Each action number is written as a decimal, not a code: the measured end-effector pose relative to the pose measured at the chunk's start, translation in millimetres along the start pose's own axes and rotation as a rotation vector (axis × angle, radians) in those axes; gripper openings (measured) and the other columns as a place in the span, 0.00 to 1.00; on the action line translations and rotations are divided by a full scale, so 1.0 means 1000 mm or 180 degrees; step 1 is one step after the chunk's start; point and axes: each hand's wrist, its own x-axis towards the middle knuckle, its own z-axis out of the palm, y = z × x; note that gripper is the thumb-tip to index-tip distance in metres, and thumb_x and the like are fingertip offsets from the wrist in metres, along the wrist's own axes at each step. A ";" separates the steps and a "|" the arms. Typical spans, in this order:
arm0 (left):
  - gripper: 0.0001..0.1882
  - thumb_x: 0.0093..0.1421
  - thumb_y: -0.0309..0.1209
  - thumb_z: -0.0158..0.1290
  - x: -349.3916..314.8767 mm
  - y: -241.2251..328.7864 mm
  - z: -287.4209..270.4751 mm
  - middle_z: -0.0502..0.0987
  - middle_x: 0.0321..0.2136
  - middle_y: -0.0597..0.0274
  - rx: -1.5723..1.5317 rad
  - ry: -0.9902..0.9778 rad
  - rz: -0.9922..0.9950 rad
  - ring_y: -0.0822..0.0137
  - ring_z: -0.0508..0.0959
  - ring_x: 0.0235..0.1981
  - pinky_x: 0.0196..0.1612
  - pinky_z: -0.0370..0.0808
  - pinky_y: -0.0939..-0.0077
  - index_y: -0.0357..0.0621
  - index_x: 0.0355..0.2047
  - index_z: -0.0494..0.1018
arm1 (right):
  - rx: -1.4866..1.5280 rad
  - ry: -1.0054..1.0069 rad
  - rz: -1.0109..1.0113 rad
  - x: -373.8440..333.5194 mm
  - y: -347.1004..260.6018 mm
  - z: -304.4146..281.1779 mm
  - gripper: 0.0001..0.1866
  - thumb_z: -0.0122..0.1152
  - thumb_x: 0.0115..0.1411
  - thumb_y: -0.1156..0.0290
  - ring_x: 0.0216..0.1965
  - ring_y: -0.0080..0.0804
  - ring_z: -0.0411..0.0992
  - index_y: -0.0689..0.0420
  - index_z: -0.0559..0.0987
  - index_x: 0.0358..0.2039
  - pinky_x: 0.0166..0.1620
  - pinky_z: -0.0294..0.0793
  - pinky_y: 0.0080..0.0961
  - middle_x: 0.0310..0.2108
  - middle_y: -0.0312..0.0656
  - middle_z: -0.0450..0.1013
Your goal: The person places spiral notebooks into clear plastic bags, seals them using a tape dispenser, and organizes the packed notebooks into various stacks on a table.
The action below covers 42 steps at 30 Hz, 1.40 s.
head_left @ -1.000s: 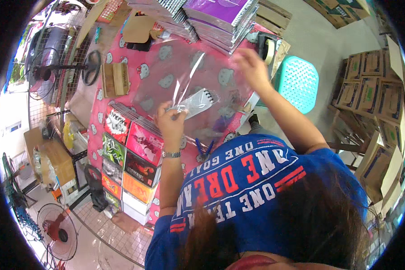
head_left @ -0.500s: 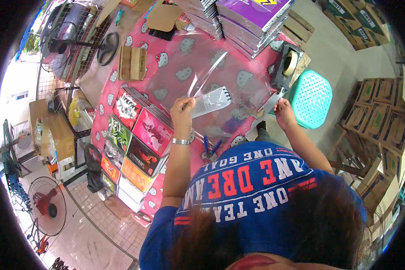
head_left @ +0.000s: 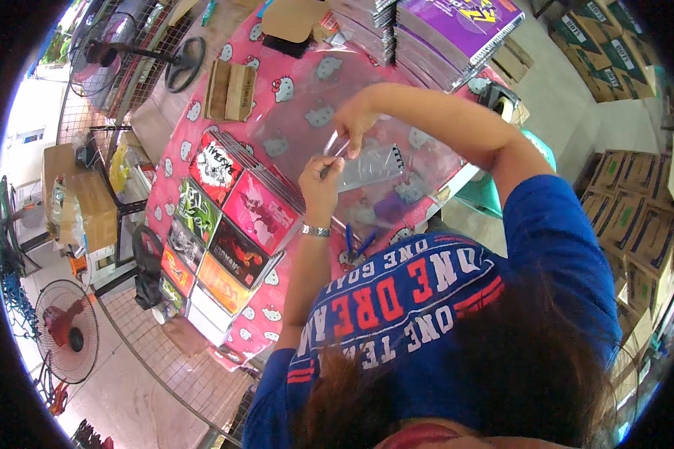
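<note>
A small spiral-bound notepad [head_left: 376, 169] lies under clear plastic film on the pink table cover, its coil on the right. My left hand [head_left: 321, 179], with a metal-band watch on the wrist, is closed in a pinch on the film at the notepad's left end. Reaching across the table, my right hand [head_left: 358, 123] comes down just above the left one. Its fingers are closed on a shiny strip of clear tape [head_left: 334, 141]. A large sheet of clear film [head_left: 299, 112] spreads beneath and beyond both hands. Blue-handled pliers or cutters [head_left: 359, 243] lie nearer my body.
Stacked notebooks with colourful covers [head_left: 236, 217] stand on the left. Spiral-bound purple books [head_left: 457, 30] are piled at the far side. My right arm partly covers the tape dispenser [head_left: 499, 101] and the turquoise stool [head_left: 487, 196]. Brown cardboard pieces [head_left: 230, 90] sit at the far left.
My right hand has left the tape dispenser on the right and swung across to meet my left hand. The left hand keeps its pinch by the notepad. The view has shifted slightly.
</note>
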 end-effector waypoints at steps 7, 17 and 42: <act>0.08 0.53 0.23 0.55 -0.014 0.004 0.006 0.75 0.32 0.61 -0.0029 0.0147 0.0202 0.67 0.75 0.36 0.42 0.71 0.73 0.42 0.33 0.80 | 0.0521 0.0718 0.1295 -0.026 0.027 0.079 0.21 0.66 0.51 0.56 0.32 0.35 0.73 0.60 0.76 0.37 0.35 0.71 0.30 0.30 0.45 0.75; 0.13 0.58 0.22 0.44 0.005 0.007 -0.014 0.75 0.47 0.55 -0.0511 0.0078 0.0457 0.63 0.74 0.48 0.55 0.66 0.72 0.40 0.37 0.79 | 0.1181 0.3346 0.0269 -0.061 -0.003 0.165 0.40 0.74 0.38 0.56 0.45 0.47 0.71 0.59 0.70 0.51 0.48 0.70 0.37 0.42 0.51 0.72; 0.10 0.63 0.29 0.49 -0.225 -0.021 -0.122 0.78 0.38 0.62 -0.1004 0.1791 -0.0677 0.71 0.77 0.38 0.44 0.73 0.77 0.37 0.42 0.74 | 0.2659 0.7575 0.0440 -0.182 0.062 0.061 0.32 0.55 0.60 0.55 0.55 0.43 0.62 0.65 0.62 0.57 0.56 0.62 0.40 0.56 0.52 0.61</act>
